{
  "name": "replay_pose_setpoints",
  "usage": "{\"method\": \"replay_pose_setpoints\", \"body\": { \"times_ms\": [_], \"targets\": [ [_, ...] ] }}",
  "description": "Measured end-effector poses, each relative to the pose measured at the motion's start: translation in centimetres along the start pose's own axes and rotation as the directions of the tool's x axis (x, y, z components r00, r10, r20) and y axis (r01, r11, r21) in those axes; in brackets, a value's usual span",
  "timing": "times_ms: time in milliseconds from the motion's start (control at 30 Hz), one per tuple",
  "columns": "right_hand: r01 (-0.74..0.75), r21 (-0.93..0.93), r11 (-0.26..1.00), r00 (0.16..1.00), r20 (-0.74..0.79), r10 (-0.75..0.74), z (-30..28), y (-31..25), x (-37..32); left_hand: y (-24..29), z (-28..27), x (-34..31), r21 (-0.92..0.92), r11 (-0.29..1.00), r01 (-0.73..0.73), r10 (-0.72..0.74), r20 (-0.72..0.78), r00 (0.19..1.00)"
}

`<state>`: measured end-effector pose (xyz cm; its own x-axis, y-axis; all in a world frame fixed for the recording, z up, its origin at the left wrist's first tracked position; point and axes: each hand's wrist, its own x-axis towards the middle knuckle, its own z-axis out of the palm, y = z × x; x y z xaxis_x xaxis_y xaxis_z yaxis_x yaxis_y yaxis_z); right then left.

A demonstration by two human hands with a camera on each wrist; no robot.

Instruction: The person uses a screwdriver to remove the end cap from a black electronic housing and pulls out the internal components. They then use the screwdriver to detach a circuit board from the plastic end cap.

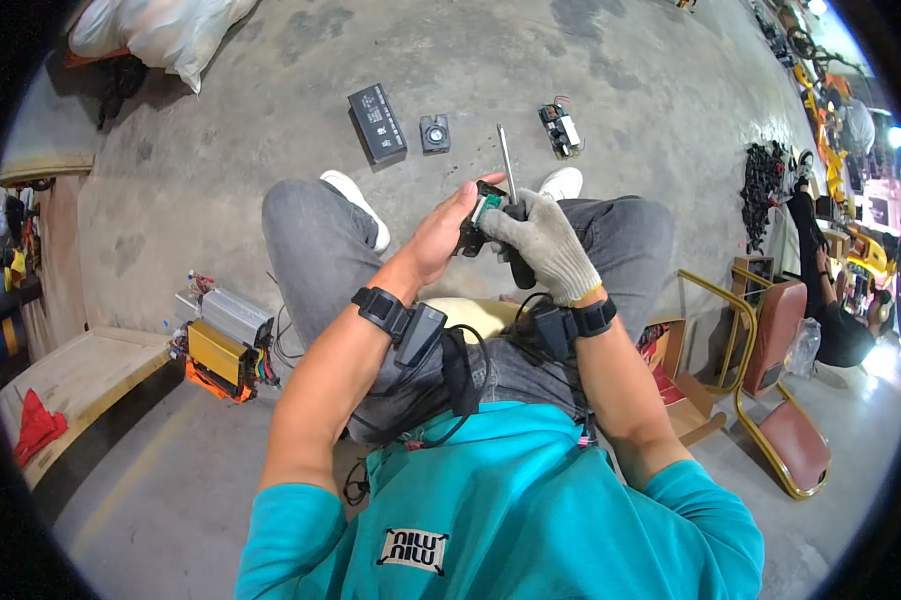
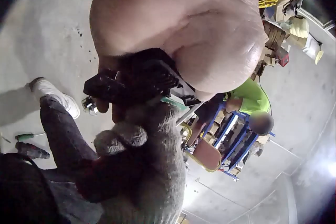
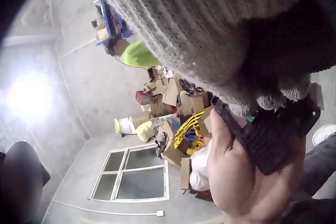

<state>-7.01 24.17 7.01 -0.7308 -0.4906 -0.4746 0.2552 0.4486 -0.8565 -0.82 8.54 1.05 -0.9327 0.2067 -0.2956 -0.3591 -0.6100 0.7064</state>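
My bare left hand (image 1: 439, 236) grips a small black plastic housing (image 1: 468, 238) above my lap, with a green circuit board (image 1: 490, 203) showing in it. In the left wrist view, the black housing (image 2: 139, 79) lies between palm and fingers. My right hand (image 1: 551, 245), in a grey-white knit glove, holds a screwdriver (image 1: 506, 158) in curled fingers, its metal shaft pointing away from me and its dark handle partly hidden. Gloved fingertips (image 3: 269, 101) are right at the edge of the housing in the right wrist view.
On the concrete floor ahead are a black box (image 1: 378, 124), a small dark square part (image 1: 435, 133) and a part with exposed electronics (image 1: 562, 130). A silver-and-gold unit (image 1: 221, 355) sits at left near a wooden bench (image 1: 91, 375). A chair (image 1: 793, 450) stands at right.
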Motion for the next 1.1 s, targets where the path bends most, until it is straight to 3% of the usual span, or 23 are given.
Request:
{"method": "replay_pose_setpoints", "body": {
  "times_ms": [400,567,667,1100],
  "targets": [
    [-0.024,-0.012,1.0,0.999,-0.039,0.023,0.5,1.2,0.6,-0.5,-0.1,0.2,0.069,0.997,0.015,-0.01,-0.074,0.997],
    [-0.035,0.042,0.999,0.999,-0.034,0.036,0.3,0.9,1.0,-0.2,-0.2,0.6,-0.071,0.997,-0.038,0.033,-0.073,0.997],
    [-0.037,0.01,0.999,0.998,-0.055,0.037,0.5,0.7,0.7,-0.2,-0.1,0.6,-0.003,0.998,-0.064,0.063,-0.099,0.993],
    [-0.032,0.041,0.999,0.999,-0.028,0.033,0.1,0.7,0.7,-0.3,-0.3,0.5,-0.014,0.998,-0.059,0.057,-0.112,0.992]
  ]
}}
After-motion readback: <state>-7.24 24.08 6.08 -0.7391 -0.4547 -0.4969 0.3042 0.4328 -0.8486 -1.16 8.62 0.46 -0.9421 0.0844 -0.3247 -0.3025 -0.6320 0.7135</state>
